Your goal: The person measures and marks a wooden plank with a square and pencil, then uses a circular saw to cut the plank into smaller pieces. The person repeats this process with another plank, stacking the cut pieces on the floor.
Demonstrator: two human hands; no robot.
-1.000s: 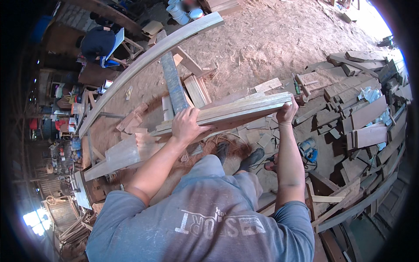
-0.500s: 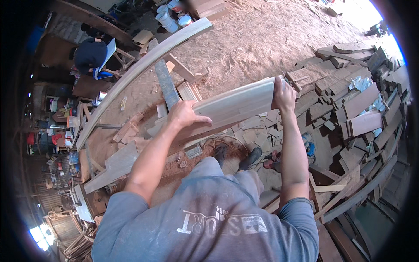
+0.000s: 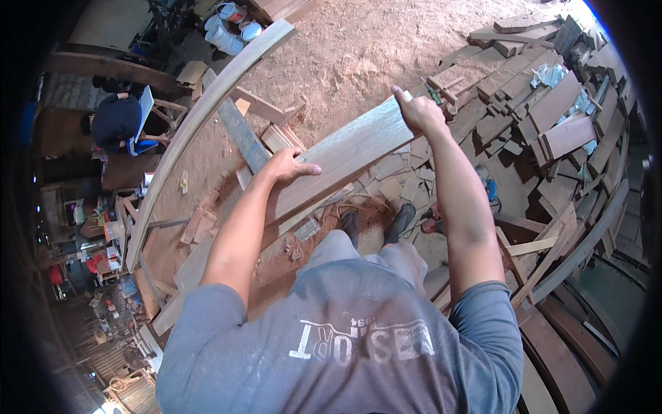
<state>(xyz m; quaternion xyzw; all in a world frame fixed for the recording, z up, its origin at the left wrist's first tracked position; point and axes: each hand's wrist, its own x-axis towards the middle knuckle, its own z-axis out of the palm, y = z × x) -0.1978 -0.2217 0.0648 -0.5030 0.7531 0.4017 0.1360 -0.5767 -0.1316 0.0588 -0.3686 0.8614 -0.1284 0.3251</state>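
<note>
A pale wooden board point(image 3: 355, 146) is held up in front of me, slanting from lower left to upper right with its broad face turned toward me. My left hand point(image 3: 291, 166) grips its far edge near the left part, thumb lying over the face and the other fingers going behind. At the board's upper right end, my right hand point(image 3: 422, 114) is closed around it, its fingertips mostly hidden. Another piece of wood shows along the board's lower edge; whether it belongs to what I hold is unclear.
A long pale beam point(image 3: 207, 114) arcs along the left. Stacked planks and offcuts point(image 3: 558, 103) fill the right side. White buckets point(image 3: 222, 38) stand far off, near a person in dark clothing point(image 3: 117, 123). A blue tool point(image 3: 490, 188) lies right of my feet.
The board has turned so more of its broad face shows, and its right end has risen. My right hand has moved up and left with it; my left hand keeps its grip.
</note>
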